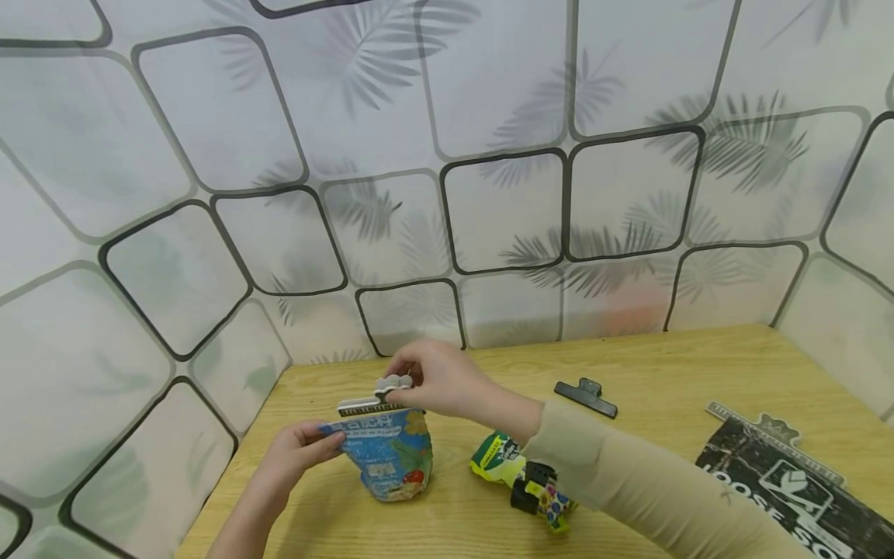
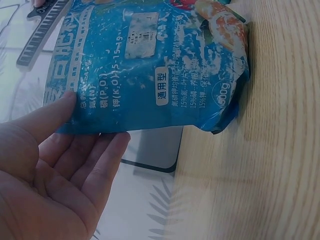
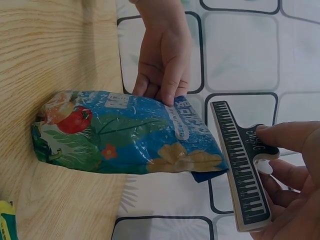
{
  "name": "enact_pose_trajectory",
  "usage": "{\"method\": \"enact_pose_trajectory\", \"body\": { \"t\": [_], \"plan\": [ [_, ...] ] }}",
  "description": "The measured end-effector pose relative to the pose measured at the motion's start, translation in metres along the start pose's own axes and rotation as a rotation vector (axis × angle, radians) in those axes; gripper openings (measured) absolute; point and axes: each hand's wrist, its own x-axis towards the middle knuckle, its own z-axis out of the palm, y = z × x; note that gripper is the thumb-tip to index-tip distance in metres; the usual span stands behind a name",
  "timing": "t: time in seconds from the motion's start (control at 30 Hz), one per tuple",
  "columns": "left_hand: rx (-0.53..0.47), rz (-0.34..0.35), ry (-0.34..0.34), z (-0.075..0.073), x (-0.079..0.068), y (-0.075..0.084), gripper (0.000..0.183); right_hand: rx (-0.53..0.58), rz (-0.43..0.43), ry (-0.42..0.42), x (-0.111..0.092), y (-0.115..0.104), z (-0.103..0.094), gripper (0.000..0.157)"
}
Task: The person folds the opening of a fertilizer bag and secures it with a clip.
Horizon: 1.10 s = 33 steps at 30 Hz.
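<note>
A blue fertilizer bag with vegetable pictures stands upright on the wooden table, its top edge folded flat. My left hand pinches the bag's upper left corner between thumb and fingers; the left wrist view shows this hand below the printed blue face. Just over the bag's top edge is a bag clip with a piano-keyboard pattern. My right hand grips the clip by its handle, thumb on one side and fingers on the other. In the right wrist view the clip's long bar lies right along the bag's mouth.
A plain black clip lies toward the back of the table. A green-yellow packet with a black piece around it lies by the right forearm. At the right, a black bag wears another keyboard clip. Patterned cloth walls stand behind.
</note>
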Motion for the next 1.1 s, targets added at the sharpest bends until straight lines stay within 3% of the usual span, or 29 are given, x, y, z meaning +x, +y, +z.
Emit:
{"method": "enact_pose_trajectory", "body": {
  "t": [0.73, 1.1],
  "plan": [
    [0.002, 0.013, -0.01, -0.001, 0.001, -0.001, 0.027, -0.079, -0.039, -0.025, 0.002, -0.012, 0.001, 0.016],
    [-0.019, 0.018, -0.036, -0.002, 0.0, 0.0, 0.026, -0.219, -0.061, -0.026, 0.003, -0.017, 0.004, 0.017]
  ]
}}
